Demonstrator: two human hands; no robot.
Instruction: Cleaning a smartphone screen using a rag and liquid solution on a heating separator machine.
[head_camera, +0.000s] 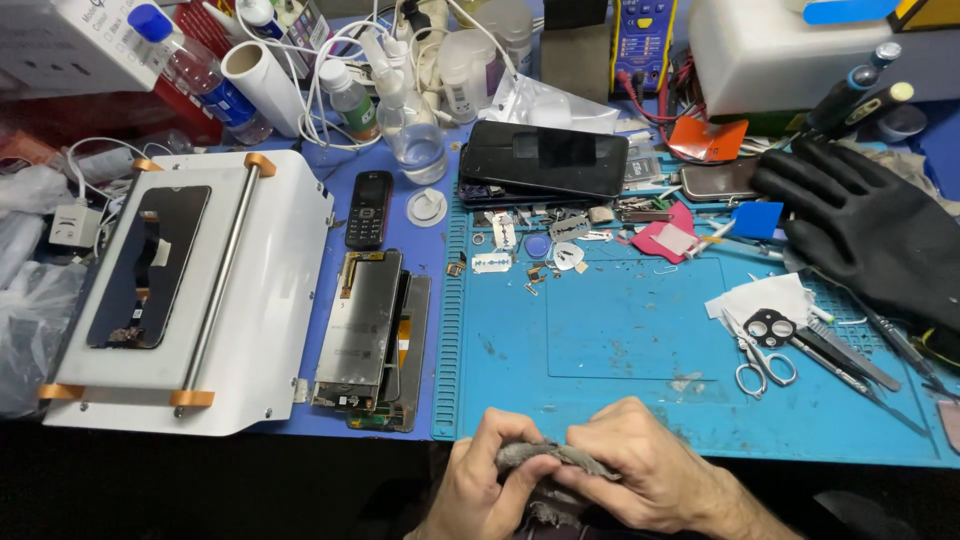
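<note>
My left hand (487, 482) and my right hand (640, 468) meet at the bottom centre, just below the front edge of the blue work mat (640, 330). Both pinch a small grey frayed cloth (552, 455) between fingers and thumbs. Whatever lies inside the cloth is hidden. A dismantled phone frame with screen parts (365, 335) lies to the upper left of my left hand.
A white screen separator machine (270, 280) holds a phone screen (150, 265) at left. A black keypad phone (368, 208), a dark smartphone (545, 158), small scissors (755, 365), tweezers, razor blades, a black glove (870, 235), bottles and cables crowd the table.
</note>
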